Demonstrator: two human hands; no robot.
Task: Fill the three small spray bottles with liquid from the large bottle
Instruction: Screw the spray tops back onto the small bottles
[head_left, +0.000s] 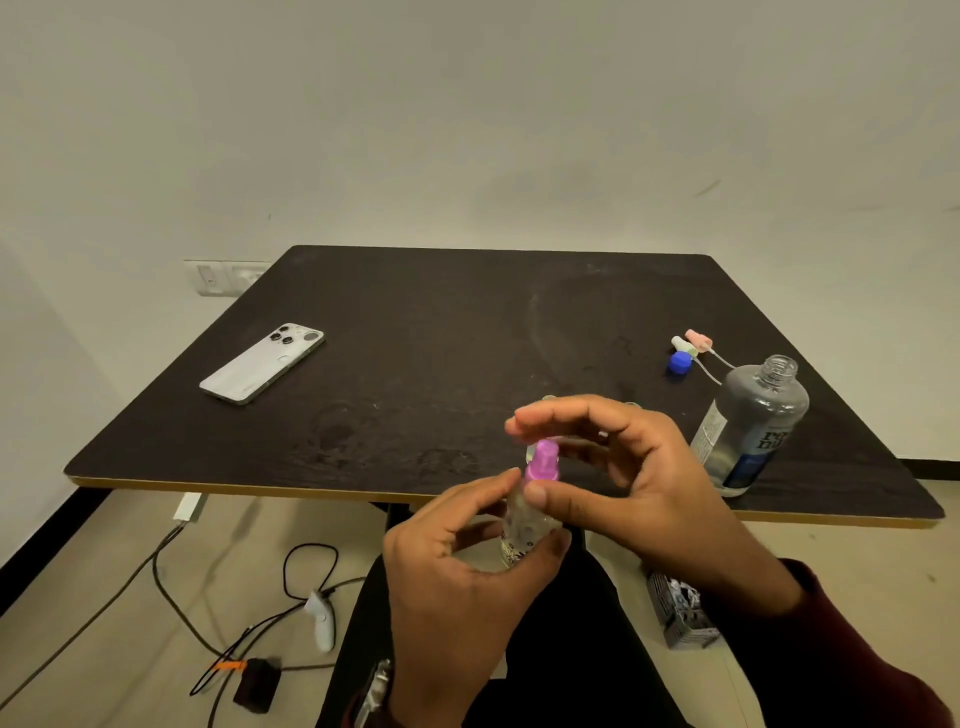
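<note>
A small clear spray bottle (521, 525) with a purple spray head (543, 460) is held upright just in front of the table's near edge. My left hand (457, 582) grips its body from the left. My right hand (618, 483) has thumb and fingers around the purple head. The large clear bottle (748, 426), uncapped and partly full, stands on the dark table (415, 364) to the right. Behind it lie a blue cap (679, 362) and two spray heads with tubes, one whitish (684, 347), one pink (698, 339). Other small bottles are mostly hidden behind my right hand.
A white phone (263, 362) lies face down at the table's left. On the floor below are cables (208, 587), a white controller (321, 618), a black adapter (257, 683) and a crumpled box (680, 610). A wall socket (223, 277) sits behind the table.
</note>
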